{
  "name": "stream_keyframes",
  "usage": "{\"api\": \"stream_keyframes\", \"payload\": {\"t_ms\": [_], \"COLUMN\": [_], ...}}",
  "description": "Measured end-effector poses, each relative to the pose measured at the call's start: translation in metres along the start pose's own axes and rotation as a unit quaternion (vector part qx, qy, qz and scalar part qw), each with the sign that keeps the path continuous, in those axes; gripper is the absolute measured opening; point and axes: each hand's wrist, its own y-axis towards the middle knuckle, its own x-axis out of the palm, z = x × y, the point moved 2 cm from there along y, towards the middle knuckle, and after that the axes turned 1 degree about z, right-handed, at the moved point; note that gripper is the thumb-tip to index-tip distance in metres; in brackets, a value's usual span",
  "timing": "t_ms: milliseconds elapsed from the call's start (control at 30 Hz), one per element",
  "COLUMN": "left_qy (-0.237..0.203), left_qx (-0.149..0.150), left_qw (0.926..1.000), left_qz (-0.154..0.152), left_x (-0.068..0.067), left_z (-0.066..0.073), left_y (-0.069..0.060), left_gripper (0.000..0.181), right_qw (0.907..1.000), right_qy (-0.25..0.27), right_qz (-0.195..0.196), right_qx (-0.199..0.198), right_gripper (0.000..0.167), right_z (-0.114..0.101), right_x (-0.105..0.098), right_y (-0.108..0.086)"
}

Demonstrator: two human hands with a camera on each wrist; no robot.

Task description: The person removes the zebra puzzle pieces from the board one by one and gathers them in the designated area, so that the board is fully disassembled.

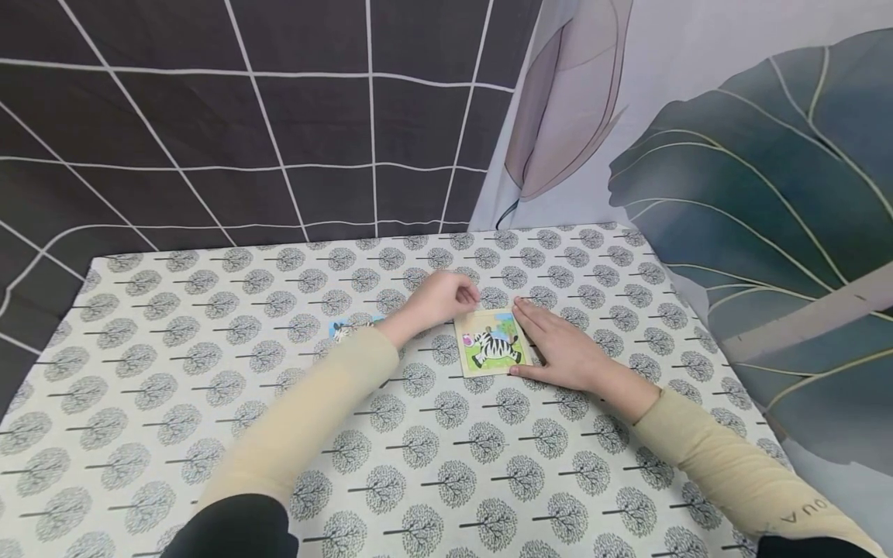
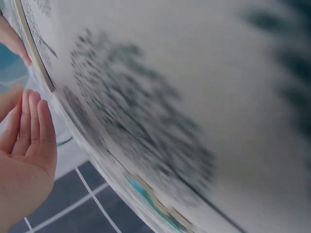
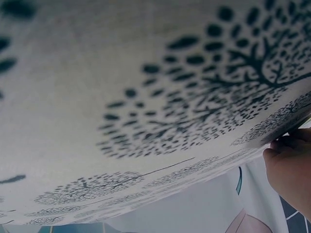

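Dark gridded cloth (image 1: 321, 124) backs our tree-print table (image 1: 446, 473); towards its far edge, our left hand (image 1: 436, 301) hovers released, our straight-fingered right hand (image 1: 563, 349) touches the zebra puzzle (image 1: 495, 347).

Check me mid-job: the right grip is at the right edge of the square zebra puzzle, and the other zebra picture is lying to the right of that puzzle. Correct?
Not quite: the other zebra picture lies to the left of the square zebra puzzle, as the head view shows. The right grip is indeed at the puzzle's right edge.
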Motion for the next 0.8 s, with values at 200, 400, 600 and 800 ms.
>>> {"api": "stream_keyframes", "payload": {"t_ms": [200, 400, 600, 800], "left_qy": [0.011, 0.034, 0.045, 0.052], "left_qx": [0.025, 0.053, 0.07, 0.077], "left_qw": [0.9994, 0.9973, 0.9957, 0.9951], "left_qz": [-0.02, -0.038, -0.04, -0.035], "left_x": [0.01, 0.017, 0.023, 0.025], "left_z": [0.012, 0.019, 0.02, 0.02], "left_y": [0.008, 0.013, 0.016, 0.017], "left_gripper": [0.018, 0.019, 0.019, 0.017], "right_qw": [1.0, 0.9999, 0.9999, 0.9999], "right_qy": [0.001, 0.001, -0.001, -0.002], "right_qz": [0.003, 0.012, 0.009, 0.01], "right_qx": [-0.001, -0.006, -0.005, -0.005], "right_gripper": [0.109, 0.108, 0.108, 0.108], "right_z": [-0.001, -0.003, -0.003, -0.002], "right_x": [-0.001, -0.002, -0.003, -0.002], "right_y": [0.0, 0.0, 0.0, 0.0]}}
